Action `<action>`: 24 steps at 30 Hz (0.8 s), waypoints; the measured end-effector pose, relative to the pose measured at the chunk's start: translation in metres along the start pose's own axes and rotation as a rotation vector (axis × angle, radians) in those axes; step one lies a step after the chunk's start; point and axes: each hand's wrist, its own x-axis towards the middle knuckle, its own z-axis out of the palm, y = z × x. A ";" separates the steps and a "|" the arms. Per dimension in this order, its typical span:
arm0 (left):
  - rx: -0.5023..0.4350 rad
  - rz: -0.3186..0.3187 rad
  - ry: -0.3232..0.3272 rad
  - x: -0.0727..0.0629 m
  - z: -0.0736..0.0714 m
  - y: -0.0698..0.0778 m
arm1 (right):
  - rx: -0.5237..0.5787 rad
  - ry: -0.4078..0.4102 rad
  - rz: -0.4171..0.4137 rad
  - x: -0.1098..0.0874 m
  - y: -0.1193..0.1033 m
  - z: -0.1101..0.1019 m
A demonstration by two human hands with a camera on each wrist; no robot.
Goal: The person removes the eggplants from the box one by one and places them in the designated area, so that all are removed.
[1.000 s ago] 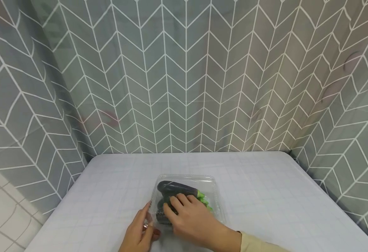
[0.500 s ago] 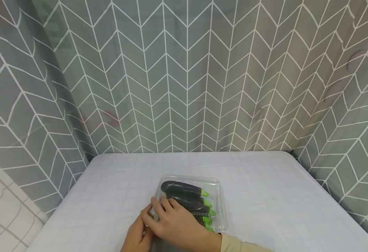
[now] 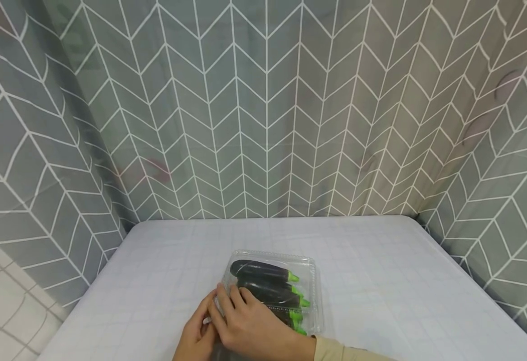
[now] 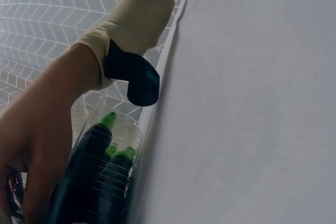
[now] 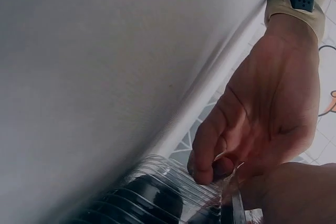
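Observation:
A clear plastic clamshell box with ribbed sides rests on the table before me. Several dark eggplants with green stems lie inside, stems toward the right. At the box's left edge my left hand has curled fingers on the rim; the right wrist view shows those fingers against the clear plastic edge. My right hand reaches across the front of the box and grips the same edge, fingers bent over its left corner. It hides part of the eggplants. The left wrist view shows the right hand beside the ribbed wall.
A white cloth covers the table around the box. Behind and at both sides hangs a grey curtain with white chevron lines. White tiles show at the lower left.
My right hand has moved left from over the eggplants to the box's left edge, beside my left hand. The box has shifted slightly right. Over the last half second, little has moved.

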 end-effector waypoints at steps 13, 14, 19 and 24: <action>-0.251 -0.246 -0.073 0.002 -0.002 0.011 | -0.003 0.010 -0.009 0.001 0.003 -0.002; -0.271 -0.252 -0.075 0.002 -0.001 0.011 | 0.019 0.018 0.009 0.002 0.005 -0.003; -0.368 -0.292 -0.098 0.003 -0.001 0.012 | 0.128 0.044 0.126 0.007 0.017 -0.010; -0.374 -0.296 -0.089 0.002 0.000 0.012 | 0.150 0.026 0.130 0.007 0.018 -0.010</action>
